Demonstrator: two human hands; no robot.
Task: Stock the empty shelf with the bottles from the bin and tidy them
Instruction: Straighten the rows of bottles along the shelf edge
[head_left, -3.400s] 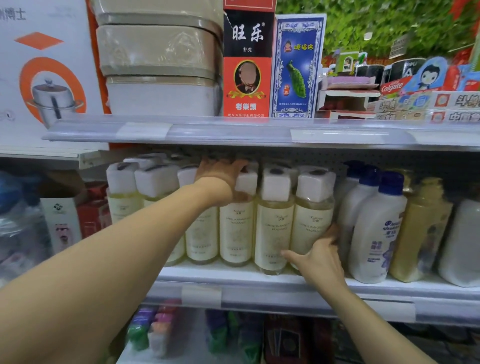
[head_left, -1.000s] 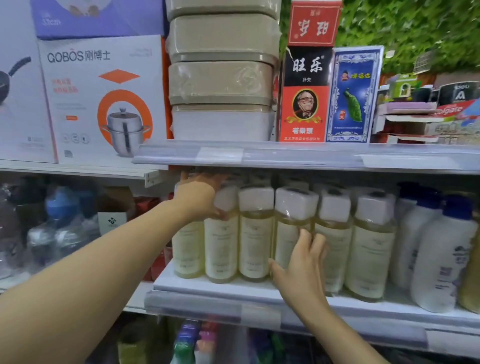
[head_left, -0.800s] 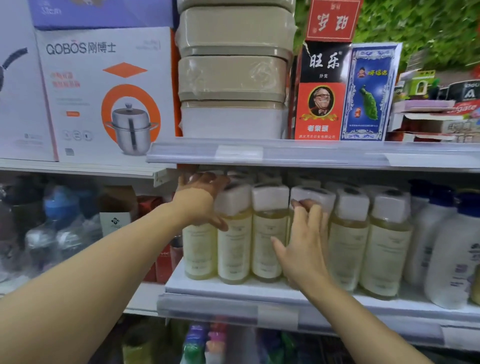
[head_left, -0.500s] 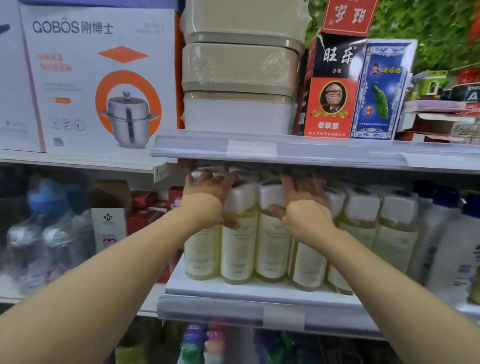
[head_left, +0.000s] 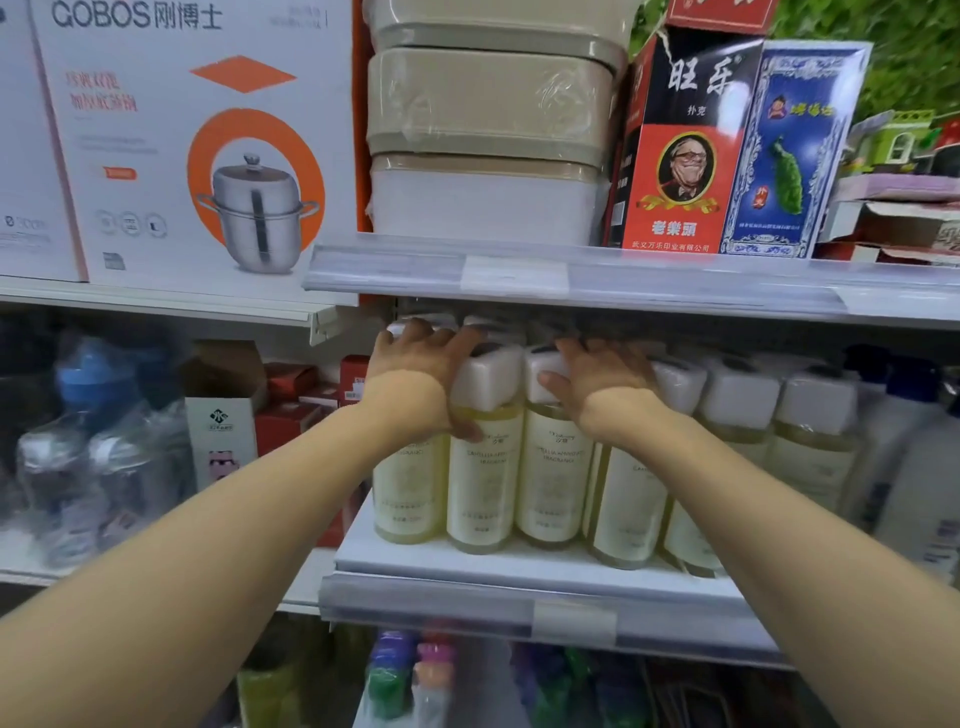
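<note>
the smooth white shelf (head_left: 467, 564) holds a row of tall see-through yellow bottles (head_left: 480, 483) with blocky white caps. the left hand (head_left: 415, 379) has its grip curled over the first bottle's cap. just right of it, the right hand (head_left: 605, 384) grips another cap, fingers bent.

Seven yellow white-capped bottles (head_left: 480, 467) in front row; three stacked beige containers (head_left: 488, 104); two hands (head_left: 415, 374).
</note>
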